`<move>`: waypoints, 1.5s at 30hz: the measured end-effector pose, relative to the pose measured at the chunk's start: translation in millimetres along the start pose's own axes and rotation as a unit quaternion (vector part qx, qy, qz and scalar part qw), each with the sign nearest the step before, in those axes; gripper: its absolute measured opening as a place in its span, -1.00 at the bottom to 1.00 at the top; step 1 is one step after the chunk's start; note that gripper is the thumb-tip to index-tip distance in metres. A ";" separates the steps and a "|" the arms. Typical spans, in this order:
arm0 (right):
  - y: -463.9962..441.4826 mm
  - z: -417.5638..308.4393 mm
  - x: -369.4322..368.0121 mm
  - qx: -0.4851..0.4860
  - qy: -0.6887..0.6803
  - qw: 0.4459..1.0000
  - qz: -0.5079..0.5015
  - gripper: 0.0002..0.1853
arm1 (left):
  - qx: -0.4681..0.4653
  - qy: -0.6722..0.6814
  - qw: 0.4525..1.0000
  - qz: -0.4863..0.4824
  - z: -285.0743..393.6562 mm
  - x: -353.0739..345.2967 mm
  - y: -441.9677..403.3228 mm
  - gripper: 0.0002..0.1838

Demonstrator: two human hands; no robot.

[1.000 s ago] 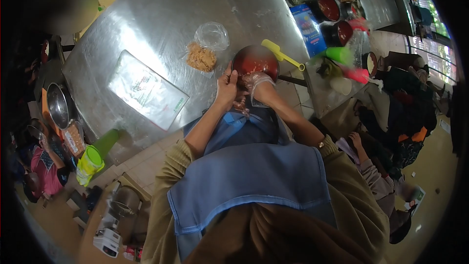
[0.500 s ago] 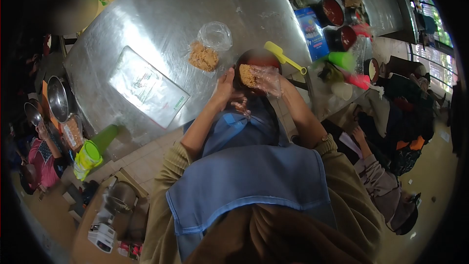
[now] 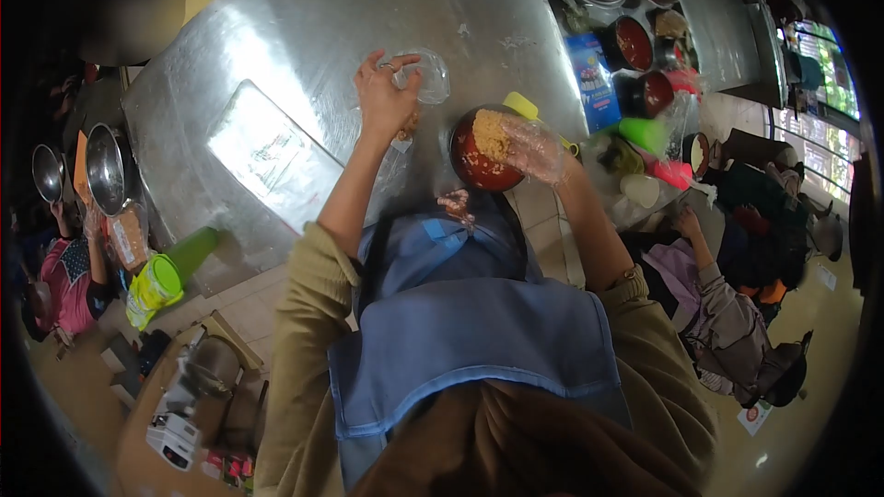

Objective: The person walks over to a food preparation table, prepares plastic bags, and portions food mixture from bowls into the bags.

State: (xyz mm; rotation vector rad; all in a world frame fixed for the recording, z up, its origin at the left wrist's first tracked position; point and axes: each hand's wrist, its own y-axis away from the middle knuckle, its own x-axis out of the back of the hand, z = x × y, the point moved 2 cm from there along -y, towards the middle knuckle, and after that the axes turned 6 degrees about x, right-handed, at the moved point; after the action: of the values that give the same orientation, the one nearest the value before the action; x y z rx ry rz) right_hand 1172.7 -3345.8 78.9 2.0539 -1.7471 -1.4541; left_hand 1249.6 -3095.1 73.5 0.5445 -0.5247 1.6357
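While the right hand (image 3: pixel 532 147), in a clear plastic glove (image 3: pixel 549 158), cups a crumbly tan clump (image 3: pixel 491 132) over a round red-lined bowl (image 3: pixel 465 155), the left hand (image 3: pixel 387 99) is farther forward, fingers curved and parted over a clear round plastic container (image 3: pixel 434 81); contact, I cannot tell.

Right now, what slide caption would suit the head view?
Gloved right hand holding a crumbly clump over a red-lined bowl; left hand near clear plastic.
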 end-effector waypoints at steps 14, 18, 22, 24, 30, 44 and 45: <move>-73.7 -14.8 -79.9 -0.064 0.110 0.987 -0.094 -0.52 | 0.070 0.091 0.991 -0.074 -2.8 28.3 54.3 -0.48; -82.5 -6.5 -92.6 -0.089 0.133 0.981 -0.112 -0.52 | 0.040 0.056 0.995 -0.067 -5.7 34.7 57.2 -0.39; -88.8 -6.8 -101.4 -0.093 0.167 0.977 -0.093 -0.59 | 0.036 0.045 0.996 -0.063 -0.8 40.1 61.6 -0.35; -88.4 -11.4 -121.7 -0.104 0.213 0.969 -0.068 -0.64 | 0.025 0.040 0.997 -0.056 2.1 41.2 63.5 -0.34; -114.5 3.3 -143.9 0.050 0.595 0.785 -0.167 -0.72 | 0.039 0.078 0.996 -0.021 2.8 36.3 64.6 -0.33; -77.1 29.2 -164.5 0.228 0.793 0.540 -0.164 -0.78 | 0.118 0.214 0.969 -0.032 17.4 59.0 91.2 -0.36; -77.7 33.5 -158.6 0.219 0.829 0.481 -0.181 -0.77 | 0.080 0.200 0.976 -0.010 12.4 56.4 95.3 -0.36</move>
State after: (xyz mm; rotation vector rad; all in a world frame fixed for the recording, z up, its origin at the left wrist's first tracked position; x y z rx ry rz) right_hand 1222.1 -3175.5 108.2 2.2434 -0.6088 1.2063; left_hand 1149.2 -3070.9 115.3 0.3209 -0.0899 1.7194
